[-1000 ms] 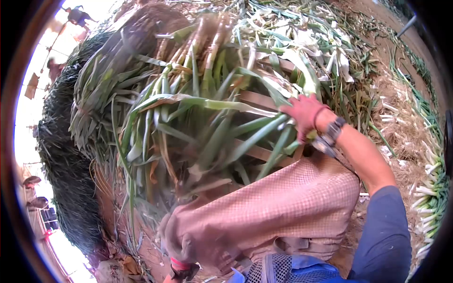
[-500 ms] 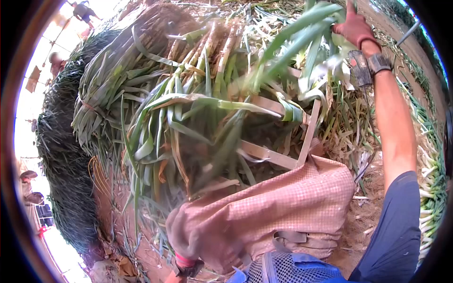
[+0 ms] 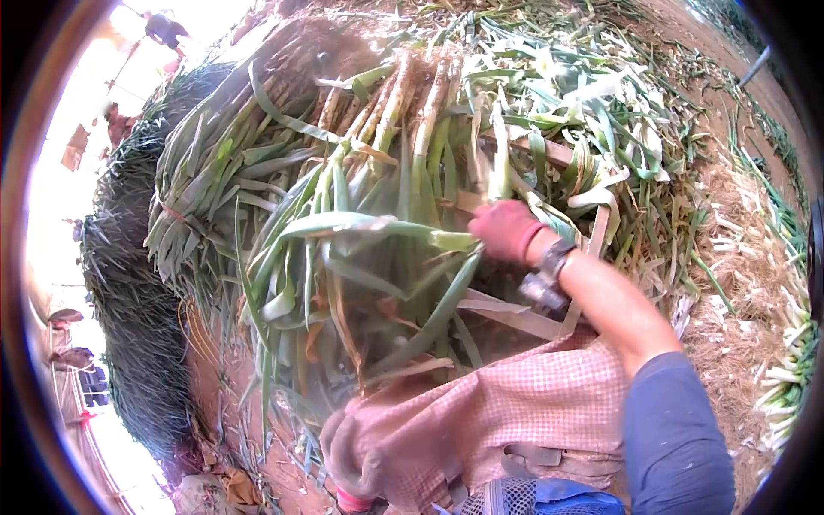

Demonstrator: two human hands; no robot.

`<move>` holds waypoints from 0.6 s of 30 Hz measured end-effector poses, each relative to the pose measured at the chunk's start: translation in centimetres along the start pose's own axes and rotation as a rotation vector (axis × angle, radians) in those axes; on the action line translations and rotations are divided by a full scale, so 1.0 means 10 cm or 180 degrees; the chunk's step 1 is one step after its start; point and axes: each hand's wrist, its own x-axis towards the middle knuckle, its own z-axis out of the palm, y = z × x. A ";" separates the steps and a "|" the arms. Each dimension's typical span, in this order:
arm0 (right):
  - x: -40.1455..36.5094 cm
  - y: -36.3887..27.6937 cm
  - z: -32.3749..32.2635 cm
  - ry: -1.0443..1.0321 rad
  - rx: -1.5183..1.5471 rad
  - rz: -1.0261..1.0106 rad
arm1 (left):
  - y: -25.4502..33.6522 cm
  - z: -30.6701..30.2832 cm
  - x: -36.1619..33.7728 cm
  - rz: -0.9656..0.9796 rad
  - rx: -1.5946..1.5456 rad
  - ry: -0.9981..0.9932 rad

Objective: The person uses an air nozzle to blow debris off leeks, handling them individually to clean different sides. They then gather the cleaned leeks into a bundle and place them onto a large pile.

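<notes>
My right hand (image 3: 508,230), in a red glove, is closed around the stalk of a long green onion (image 3: 499,167) above a wooden frame (image 3: 524,319). Untrimmed green onions (image 3: 395,107) with brownish root ends lie just left of it, their leaves drooping toward me. Near the lower edge, my left hand (image 3: 354,451) wears a grey glove and rests by the pink checked cloth (image 3: 515,399) over my lap. Its fingers look curled; blur hides what they hold, if anything.
A heap of stripped leaves (image 3: 592,112) lies beyond the frame. Onions with white stems (image 3: 783,386) line the far right. Tall dark-green bundles (image 3: 137,326) are stacked at left. Two people (image 3: 163,33) are in the background at upper left.
My right hand has come down and left from the leaf heap at upper right, where it held long green leaves, to the onion stalks. My left hand stays low by the cloth.
</notes>
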 end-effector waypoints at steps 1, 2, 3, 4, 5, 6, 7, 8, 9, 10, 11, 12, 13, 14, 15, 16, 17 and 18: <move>-0.11 0.13 -0.33 -0.0396 -0.0016 0.0226 | 0.00 0.00 0.01 -0.0002 -0.0021 0.0024; -0.18 0.40 -0.57 -0.0497 0.0333 0.0658 | 0.00 0.00 0.00 0.0024 -0.0023 0.0025; -0.18 0.99 -0.39 0.0724 0.0845 0.1102 | 0.00 0.00 -0.02 -0.0010 -0.0024 0.0040; -0.21 1.58 -0.60 0.0916 0.0236 0.0769 | 0.00 0.01 -0.03 -0.0043 -0.0022 0.0043; -0.18 2.36 -0.73 0.0966 -0.0446 0.1637 | 0.00 0.02 -0.04 -0.0022 -0.0018 0.0012; -0.56 2.33 -1.39 0.1822 0.1037 0.2190 | 0.00 0.03 -0.05 -0.0004 -0.0010 0.0035; -0.77 2.64 -1.64 0.2190 0.0917 0.2356 | 0.01 0.05 -0.05 0.0020 -0.0015 0.0045; -1.04 2.73 -1.89 0.2176 0.0586 0.2363 | 0.02 0.06 -0.06 0.0051 -0.0035 -0.0037; -1.40 2.48 -2.05 0.2174 0.0177 0.2845 | 0.03 0.07 -0.05 0.0093 0.0003 -0.0048; -1.66 2.36 -2.10 0.2245 -0.0139 0.2830 | 0.03 0.07 -0.04 0.0130 0.0035 -0.0072; -1.79 2.23 -2.08 0.2200 0.0166 0.2890 | 0.02 0.05 -0.03 0.0224 0.0102 -0.0188; -1.98 2.16 -2.06 0.2155 0.0449 0.2975 | -0.01 0.10 -0.06 0.0114 -0.0089 -0.0117; -2.14 2.39 -1.72 0.2503 0.0467 0.2621 | -0.05 0.13 -0.11 0.0124 -0.0120 -0.0049; -2.35 2.62 -1.18 0.2799 0.0481 0.2280 | -0.10 0.13 -0.16 0.0119 -0.0152 -0.0023; -2.62 2.47 -0.76 0.2435 0.0863 0.2506 | -0.18 0.12 -0.20 0.0115 -0.0035 -0.0105; -2.83 2.24 -0.40 0.2124 0.1262 0.2687 | -0.16 0.14 -0.22 0.0081 -0.0146 -0.0103; -3.12 2.05 -0.01 0.1715 0.1471 0.2916 | -0.13 0.13 -0.23 0.0021 0.0023 -0.0154; -3.39 1.84 0.39 0.1317 0.1701 0.3101 | -0.11 0.12 -0.24 -0.0040 0.0213 -0.0174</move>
